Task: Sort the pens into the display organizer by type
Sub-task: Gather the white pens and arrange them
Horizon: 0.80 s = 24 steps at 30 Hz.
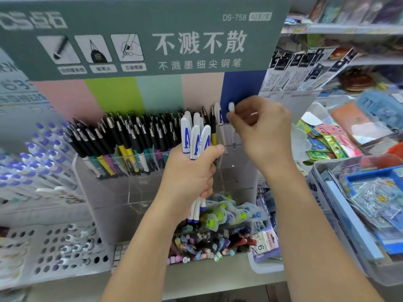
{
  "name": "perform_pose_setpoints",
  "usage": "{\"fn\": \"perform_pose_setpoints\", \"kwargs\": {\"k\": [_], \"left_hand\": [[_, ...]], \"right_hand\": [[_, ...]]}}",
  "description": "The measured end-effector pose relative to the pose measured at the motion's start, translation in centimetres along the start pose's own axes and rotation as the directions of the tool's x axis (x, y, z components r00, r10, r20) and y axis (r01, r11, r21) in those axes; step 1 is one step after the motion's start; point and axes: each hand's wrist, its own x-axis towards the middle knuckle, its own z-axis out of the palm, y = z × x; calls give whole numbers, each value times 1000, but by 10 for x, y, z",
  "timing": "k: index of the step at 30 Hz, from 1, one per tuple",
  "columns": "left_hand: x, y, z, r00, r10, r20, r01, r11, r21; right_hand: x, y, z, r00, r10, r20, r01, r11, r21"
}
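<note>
Over clear acrylic organizer (113, 192), left hand (189, 171) gripping slim white pens (196, 138)

A stationery shop fills the view. A grey-green signboard (139, 38) with white Chinese lettering and coloured panels beneath it stands at the back. To the right, white shelves (340, 29) carry blurred packaged goods, with hanging cards (305, 68) just below. Clear plastic bins (340, 216) of stickers and packets crowd the right side. A pale bench (218, 282) runs along the bottom. The light is even and soft.
</note>
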Motion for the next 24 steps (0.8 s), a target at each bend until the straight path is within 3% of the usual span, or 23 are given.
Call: {"fn": "perform_pose_setpoints", "kwargs": {"k": [6,14,19,24], "left_hand": [[-1,1,-5,1000,22,-4,-22,1000,-16],[-1,5,-4,999,14,33,-12,999,-43],[-2,6,0,999,1,45,2,997,-71],[-4,5,4,997,8,71,-2,996,-84]], "right_hand": [[-2,-7,6,999,36,12,-35,998,-45],[1,-10,1,991,130,15,-131,985,113],[-1,-6,-4,981,172,94,-182,977,114],[-10,-10,-21,970,238,57,-244,949,198]]}}
